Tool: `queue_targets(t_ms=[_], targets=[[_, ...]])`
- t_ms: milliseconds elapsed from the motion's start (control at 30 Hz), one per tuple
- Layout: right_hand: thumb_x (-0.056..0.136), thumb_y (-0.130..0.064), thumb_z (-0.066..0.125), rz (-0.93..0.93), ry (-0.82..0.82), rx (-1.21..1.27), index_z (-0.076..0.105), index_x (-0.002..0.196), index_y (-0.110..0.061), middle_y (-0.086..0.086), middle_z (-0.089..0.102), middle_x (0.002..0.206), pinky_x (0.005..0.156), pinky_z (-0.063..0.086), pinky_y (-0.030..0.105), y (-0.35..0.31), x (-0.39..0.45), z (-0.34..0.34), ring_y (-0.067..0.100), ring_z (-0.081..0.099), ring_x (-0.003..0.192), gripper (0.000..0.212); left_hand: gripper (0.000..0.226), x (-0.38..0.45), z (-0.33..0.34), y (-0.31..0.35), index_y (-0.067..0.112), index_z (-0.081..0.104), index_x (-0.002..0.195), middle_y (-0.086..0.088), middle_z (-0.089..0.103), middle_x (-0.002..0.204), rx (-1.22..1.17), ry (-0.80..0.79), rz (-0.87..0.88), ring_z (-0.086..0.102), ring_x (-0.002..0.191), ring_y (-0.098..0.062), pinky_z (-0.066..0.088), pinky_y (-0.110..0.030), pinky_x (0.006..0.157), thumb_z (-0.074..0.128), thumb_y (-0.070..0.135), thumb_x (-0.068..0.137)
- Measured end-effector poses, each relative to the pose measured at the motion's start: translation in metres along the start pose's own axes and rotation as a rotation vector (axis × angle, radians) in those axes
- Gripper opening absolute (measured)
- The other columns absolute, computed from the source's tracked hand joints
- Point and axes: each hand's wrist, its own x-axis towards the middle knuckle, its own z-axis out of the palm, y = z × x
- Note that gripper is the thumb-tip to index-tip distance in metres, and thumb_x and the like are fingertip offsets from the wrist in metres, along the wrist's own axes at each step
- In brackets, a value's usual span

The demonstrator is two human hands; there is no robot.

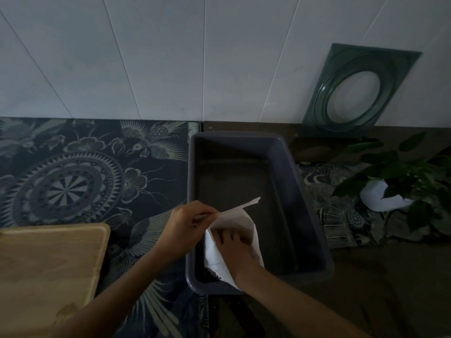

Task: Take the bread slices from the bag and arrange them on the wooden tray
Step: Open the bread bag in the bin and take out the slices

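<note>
Bare forearms over patterned surface [73, 172], white tiled wall behind; left hand [188, 225] pinching white bag [234, 220] edge, right hand [234, 250] inside bag, closure hidden, above grey tub [305, 215]; wooden tray [48, 264] left

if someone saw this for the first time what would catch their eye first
Probably the two hands at the bottom centre, over the near end of a dark plastic tub: the left hand pinches open the mouth of a white bag while the right hand reaches inside. Next, the bare wooden tray at lower left, and the boldly patterned dark mat beneath.
</note>
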Motion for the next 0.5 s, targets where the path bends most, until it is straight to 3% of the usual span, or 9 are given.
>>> queue_targets(t_ms=[233, 500], targets=[[0.099, -0.030, 0.062, 0.037, 0.011, 0.000, 0.001, 0.159, -0.003, 0.032, 0.023, 0.157, 0.112, 0.039, 0.057, -0.005, 0.007, 0.013, 0.051, 0.033, 0.141, 0.090, 0.012, -0.005, -0.001, 0.005, 0.013, 0.080, 0.098, 0.004, 0.075, 0.093, 0.009, -0.013, 0.005, 0.071, 0.086, -0.005, 0.057, -0.014, 0.076, 0.074, 0.007, 0.089], [0.096, -0.025, 0.066, 0.015, 0.024, -0.032, 0.001, 0.159, -0.005, 0.030, 0.029, 0.156, 0.116, 0.031, 0.060, 0.002, 0.004, 0.016, 0.049, 0.038, 0.139, 0.094, 0.013, -0.007, -0.001, 0.006, 0.016, 0.080, 0.098, 0.010, 0.073, 0.093, -0.001, -0.012, 0.009, 0.069, 0.091, -0.001, 0.052, -0.007, 0.075, 0.074, 0.008, 0.088]])
